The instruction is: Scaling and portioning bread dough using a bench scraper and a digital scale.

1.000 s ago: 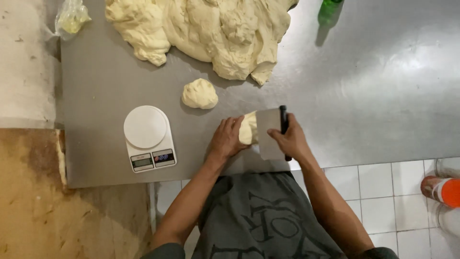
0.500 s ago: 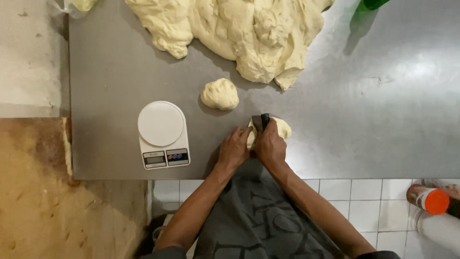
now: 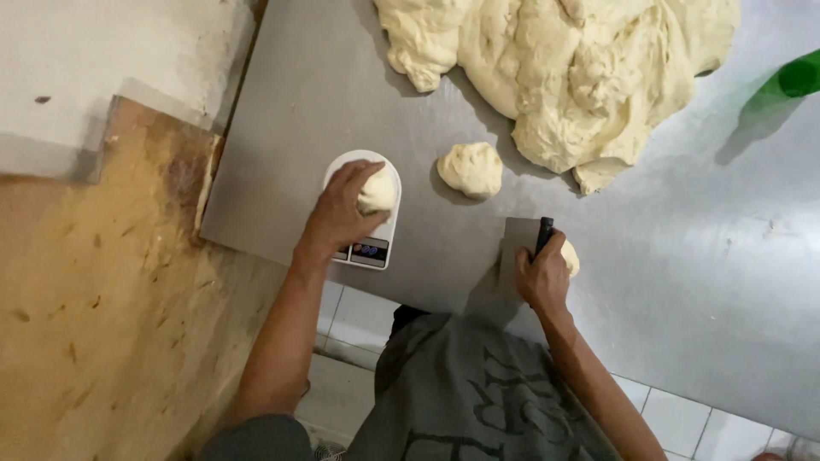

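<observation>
From the head camera, your left hand (image 3: 342, 209) lies over the white kitchen scale (image 3: 366, 213), its fingers (image 3: 363, 175) curled around a small dough piece (image 3: 378, 191) that sits on the scale's round platform, so that hand is closed on the dough. Your right hand (image 3: 541, 277) is to the right of the scale and a little nearer your body, with its fingers wrapped around the dark handle of a dough scraper (image 3: 523, 248), whose flat metal blade stands against the desk (image 3: 683, 282) with its long edge running away from you. A second small lump of dough (image 3: 570, 258) lies just beside that hand, touching or nearly touching the scraper; you cannot tell which. A rounded dough ball (image 3: 471, 169) rests between the scale and the big dough mass (image 3: 564, 68), just right of the scale, nearer your left hand than your right. The big mass spreads beyond the scale, up and to its right. The desk is bare grey metal; a green bottle (image 3: 794, 81) stands far right of the scale, a worn wooden surface (image 3: 94, 299) lies to its left, and pale floor tiles (image 3: 683, 410) show below.
</observation>
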